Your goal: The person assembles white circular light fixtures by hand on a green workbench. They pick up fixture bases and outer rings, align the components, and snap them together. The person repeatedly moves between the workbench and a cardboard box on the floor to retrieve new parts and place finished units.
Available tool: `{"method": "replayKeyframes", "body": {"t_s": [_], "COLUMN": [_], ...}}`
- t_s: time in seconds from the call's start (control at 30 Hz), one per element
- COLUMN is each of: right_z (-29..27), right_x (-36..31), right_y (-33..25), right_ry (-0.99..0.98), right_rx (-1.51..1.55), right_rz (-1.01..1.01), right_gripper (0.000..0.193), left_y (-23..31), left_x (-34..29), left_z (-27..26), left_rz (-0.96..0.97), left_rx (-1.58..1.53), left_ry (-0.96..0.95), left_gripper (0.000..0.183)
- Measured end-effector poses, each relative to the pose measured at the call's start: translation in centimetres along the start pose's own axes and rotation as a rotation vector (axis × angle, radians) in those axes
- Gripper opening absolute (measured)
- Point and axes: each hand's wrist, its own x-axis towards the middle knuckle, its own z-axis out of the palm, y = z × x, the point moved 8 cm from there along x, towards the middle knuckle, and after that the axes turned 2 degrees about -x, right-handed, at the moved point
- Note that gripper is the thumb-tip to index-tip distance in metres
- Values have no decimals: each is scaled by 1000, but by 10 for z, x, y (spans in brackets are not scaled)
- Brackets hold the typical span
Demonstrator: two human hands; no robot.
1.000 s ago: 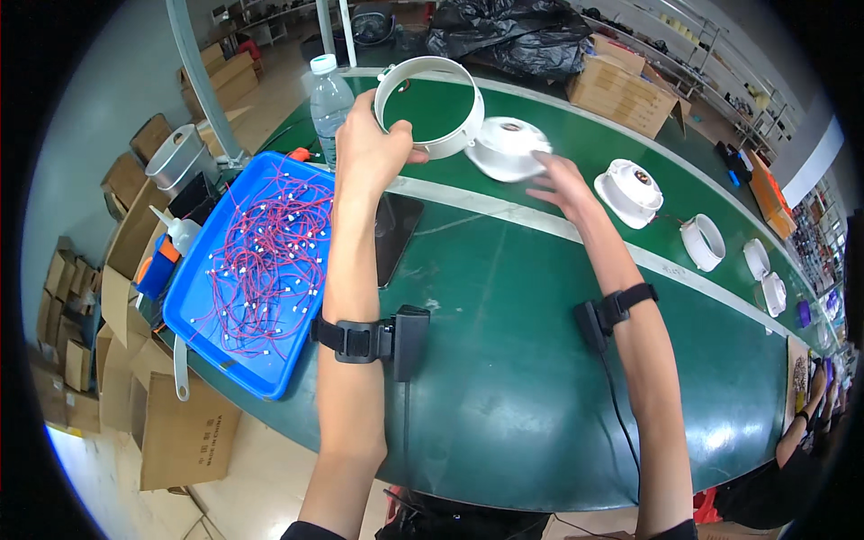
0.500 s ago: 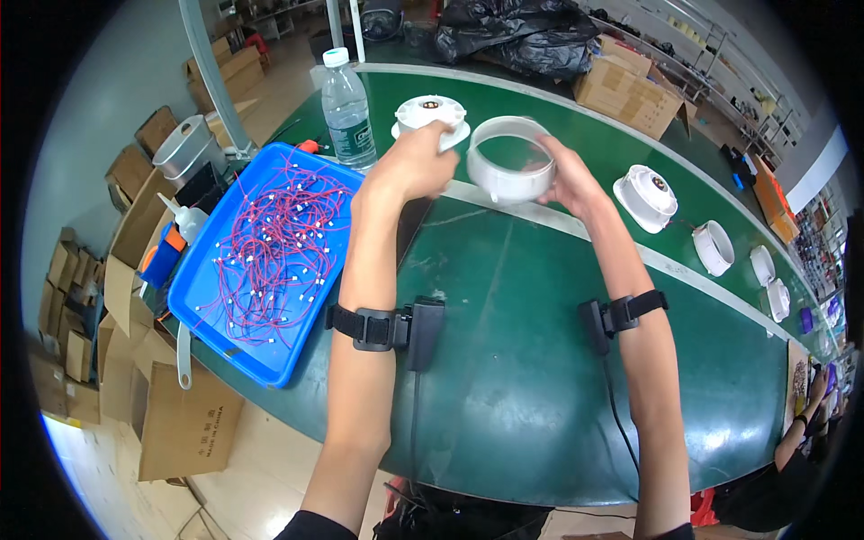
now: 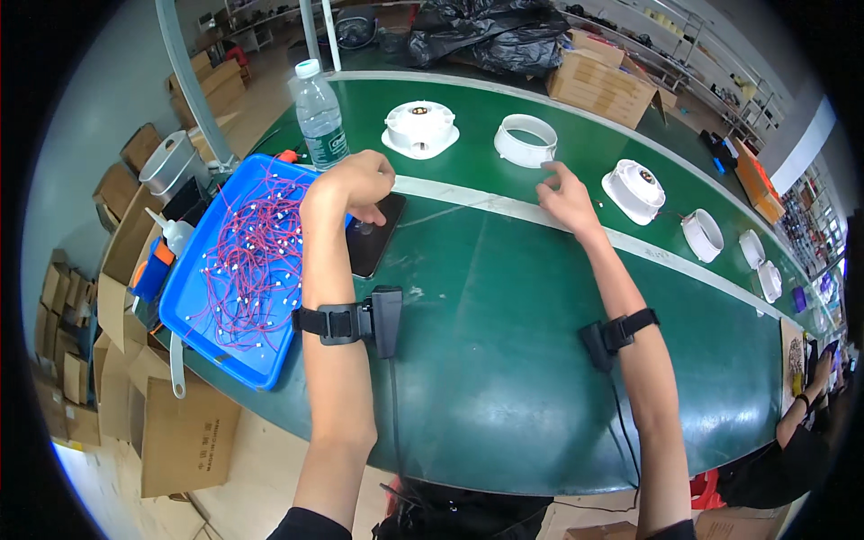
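A white plastic ring point(image 3: 513, 148) rests on the green bench beyond the white strip. My right hand point(image 3: 569, 200) is just to its near right, fingers apart and nothing in them; whether a fingertip touches the ring I cannot tell. My left hand point(image 3: 360, 187) hovers beside the blue tray point(image 3: 273, 382), loosely bent with its fingers apart and nothing visible in it. Below that hand lies a dark phone point(image 3: 371, 256). Red and blue wires point(image 3: 256, 261) with small white connectors fill the tray. At the back left stands a round white housing point(image 3: 420, 133).
A clear water bottle point(image 3: 319, 117) stands behind the tray. Another white housing point(image 3: 634, 192) and a ring point(image 3: 702, 236) sit farther right, with smaller parts beyond. Cartons point(image 3: 601, 85) are at the back. Another person's hand point(image 3: 817, 378) shows at far right.
The ring has left my right hand and now stands on the bench near the back housing. My left hand has drawn back left from that housing toward the tray.
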Motion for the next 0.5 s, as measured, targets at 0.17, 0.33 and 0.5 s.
{"method": "replayKeyframes", "body": {"t_s": [0.17,0.33,0.5], "right_z": [14,11,22], "right_x": [25,51,50], "right_y": [-22,4,17], "right_ry": [0,-20,-60], "right_rx": [-455,-644,-698], "right_rz": [-109,-103,41], "right_gripper": [64,67,67], "left_y": [-16,-11,-23], "left_x": [-12,-20,-16], "left_z": [-1,3,7], "left_rz": [-71,-128,-158], "left_rx": [42,-31,20], "left_ry": [-102,-171,-230], "left_gripper": [38,33,35]}}
